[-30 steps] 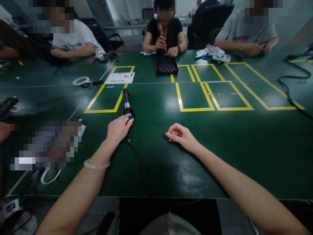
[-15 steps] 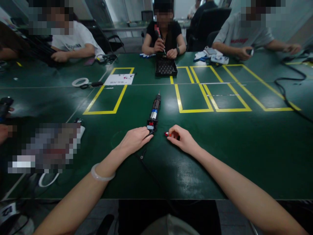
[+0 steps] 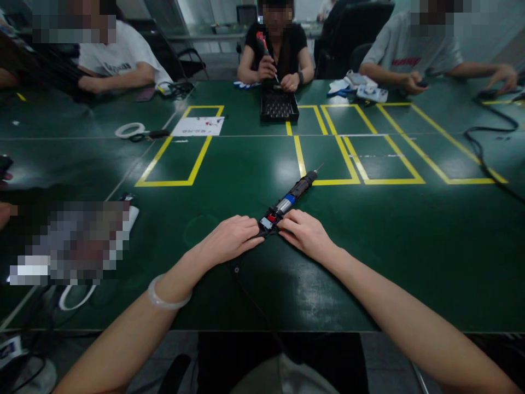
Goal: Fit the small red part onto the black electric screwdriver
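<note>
An electric screwdriver (image 3: 286,204) with its inside exposed lies slanted on the green table, its bit pointing away to the right. A silver motor with a blue band, a red piece and a pale block show in its body. My left hand (image 3: 235,236) is closed on the rear end, fingertips partly hidden. My right hand (image 3: 305,232) is pinched against the right side of the rear part, with a small red part (image 3: 279,224) just peeking out at its fingertips. From below the tool a dark cable (image 3: 256,295) runs toward me over the table edge.
Across the table (image 3: 348,290), a person works over a black tray (image 3: 279,108). Yellow tape rectangles mark the surface. A paper sheet (image 3: 197,126) and a white tape roll (image 3: 130,131) lie left of centre. A black cable (image 3: 478,148) winds along the right; other people sit around.
The screwdriver has swung so its bit points right instead of straight ahead. My right hand, earlier apart with the small red part, now meets the tool's side. My left hand stays at the rear.
</note>
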Available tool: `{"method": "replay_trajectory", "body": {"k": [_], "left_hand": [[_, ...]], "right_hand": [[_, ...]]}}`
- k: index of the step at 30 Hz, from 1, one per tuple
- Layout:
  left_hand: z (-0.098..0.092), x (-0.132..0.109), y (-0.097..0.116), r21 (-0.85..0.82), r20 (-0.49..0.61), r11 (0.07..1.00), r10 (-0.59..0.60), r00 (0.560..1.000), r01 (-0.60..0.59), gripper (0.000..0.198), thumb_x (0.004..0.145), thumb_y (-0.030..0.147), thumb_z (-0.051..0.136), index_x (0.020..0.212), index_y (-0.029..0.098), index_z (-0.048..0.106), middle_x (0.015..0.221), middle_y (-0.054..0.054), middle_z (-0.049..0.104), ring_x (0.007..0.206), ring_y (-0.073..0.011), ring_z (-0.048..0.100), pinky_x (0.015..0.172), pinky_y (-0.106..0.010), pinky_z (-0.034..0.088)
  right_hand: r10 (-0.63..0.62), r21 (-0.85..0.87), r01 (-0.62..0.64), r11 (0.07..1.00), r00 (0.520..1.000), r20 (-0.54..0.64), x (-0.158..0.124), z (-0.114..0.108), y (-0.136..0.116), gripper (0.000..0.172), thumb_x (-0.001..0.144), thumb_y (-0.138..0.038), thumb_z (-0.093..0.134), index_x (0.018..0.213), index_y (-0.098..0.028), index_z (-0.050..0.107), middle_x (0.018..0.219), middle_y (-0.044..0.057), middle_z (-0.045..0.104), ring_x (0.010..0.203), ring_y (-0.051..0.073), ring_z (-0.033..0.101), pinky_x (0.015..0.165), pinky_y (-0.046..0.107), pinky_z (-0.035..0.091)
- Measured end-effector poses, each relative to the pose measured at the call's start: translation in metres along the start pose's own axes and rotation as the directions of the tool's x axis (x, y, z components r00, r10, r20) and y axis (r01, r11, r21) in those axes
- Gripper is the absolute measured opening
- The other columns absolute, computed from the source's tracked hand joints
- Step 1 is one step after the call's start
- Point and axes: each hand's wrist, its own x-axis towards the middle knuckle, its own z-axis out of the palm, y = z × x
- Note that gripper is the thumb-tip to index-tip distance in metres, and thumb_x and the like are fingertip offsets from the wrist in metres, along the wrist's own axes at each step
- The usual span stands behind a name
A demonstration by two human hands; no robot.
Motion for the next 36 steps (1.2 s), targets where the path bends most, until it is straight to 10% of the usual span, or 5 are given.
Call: {"method": "replay_trajectory", "body": {"k": [21, 28, 36], "left_hand": [[-0.008, -0.002, 0.003, 0.162, -0.004, 0.972, -0.173, 0.985, 0.171, 0.037, 0.1, 0.041, 0.04, 0.089, 0.018, 0.066, 0.091, -0.006, 0.066, 0.084, -0.0193, 0.061, 0.073, -0.031, 0.041], [-0.009, 0.014, 0.026, 0.222, 0.046, 0.817, -0.554, 0.831, 0.532, 0.065, 0.092, 0.072, 0.032, 0.095, 0.018, 0.067, 0.087, -0.011, 0.071, 0.079, -0.0291, 0.068, 0.061, -0.033, 0.043], [-0.008, 0.03, 0.036, 0.259, 0.036, 0.707, -0.688, 0.725, 0.658, 0.083, 0.088, 0.08, 0.022, 0.094, 0.014, 0.073, 0.083, -0.018, 0.072, 0.08, -0.0373, 0.07, 0.063, -0.038, 0.048]], "right_hand": [[-0.016, 0.074, 0.02, 0.997, 0.998, -0.054, 0.008, 0.008, 0.005, 0.016, 0.098, -0.02, 0.053, 0.107, -0.019, 0.065, 0.103, 0.01, 0.065, 0.094, 0.023, 0.059, 0.081, 0.034, 0.049], [0.044, 0.207, -0.028, 0.978, 0.996, -0.073, 0.015, 0.017, 0.001, 0.011, 0.098, -0.018, 0.051, 0.099, -0.019, 0.062, 0.105, 0.01, 0.066, 0.099, 0.022, 0.061, 0.087, 0.034, 0.051], [0.065, 0.319, -0.039, 0.947, 0.995, -0.07, 0.01, 0.015, -0.002, 0.02, 0.095, -0.012, 0.051, 0.111, -0.018, 0.061, 0.112, 0.01, 0.066, 0.107, 0.022, 0.061, 0.095, 0.037, 0.052]]}}
